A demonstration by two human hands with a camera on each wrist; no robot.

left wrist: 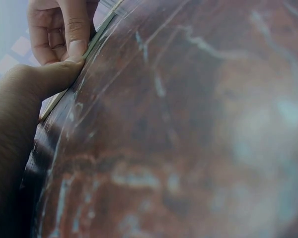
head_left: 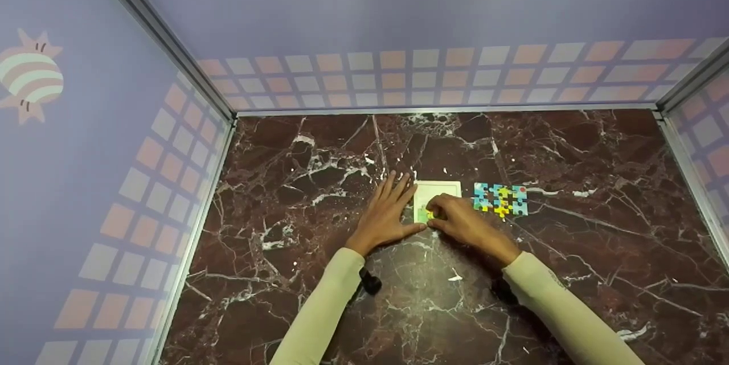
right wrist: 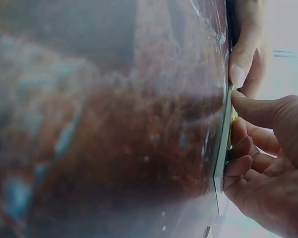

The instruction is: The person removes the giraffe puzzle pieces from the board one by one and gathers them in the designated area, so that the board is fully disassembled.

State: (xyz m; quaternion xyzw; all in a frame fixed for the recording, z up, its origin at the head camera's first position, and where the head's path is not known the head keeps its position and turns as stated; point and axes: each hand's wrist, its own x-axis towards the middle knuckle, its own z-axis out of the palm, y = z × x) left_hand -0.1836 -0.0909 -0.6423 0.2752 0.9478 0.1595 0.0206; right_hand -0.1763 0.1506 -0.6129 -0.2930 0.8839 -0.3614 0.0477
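A small pale puzzle tray (head_left: 444,186) lies on the table between the two hands. My left hand (head_left: 385,214) is spread along its left side, its thumb at the near edge and its straight fingers on the table and rim. In the tray's near left corner sits a green puzzle piece (head_left: 422,216). My right hand (head_left: 458,218) reaches over the tray with curled fingers and pinches a yellow puzzle piece (head_left: 430,214), mostly hidden under the fingertips. In the right wrist view, the right thumb (right wrist: 256,110) is at the tray edge, close to the left thumb (right wrist: 242,64).
Just right of the tray, several joined blue and yellow puzzle pieces (head_left: 501,200) lie on the dark red marbled table (head_left: 319,148). Patterned lilac walls (head_left: 398,23) stand behind and on both sides. A small black object (head_left: 371,282) is at the left wrist.
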